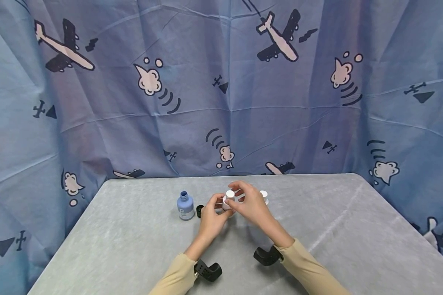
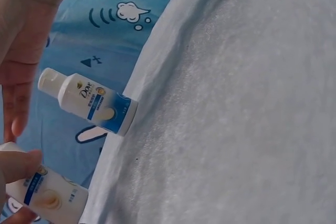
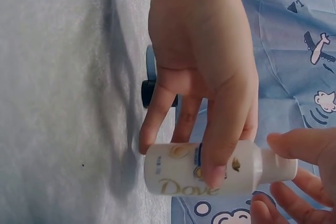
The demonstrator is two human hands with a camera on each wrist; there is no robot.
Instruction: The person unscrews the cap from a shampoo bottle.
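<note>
A white Dove bottle (image 1: 227, 201) stands between my two hands, its label seen in the right wrist view. My left hand (image 1: 212, 219) grips the body, thumb (image 3: 215, 171) across the front. From the other side, the thumb and fingers of my right hand (image 1: 254, 207) curl round the white cap (image 3: 278, 166), which sits on the bottle's neck. Another Dove bottle (image 2: 97, 102), white with a blue base, is upright and capped just beyond my right hand, which partly hides it in the head view.
Left of my hands stands a blue bottle (image 1: 186, 207) with an open neck. A black cap (image 1: 199, 211) lies between it and my left hand. The grey-covered table (image 1: 133, 237) ends at a patterned blue curtain (image 1: 192, 90).
</note>
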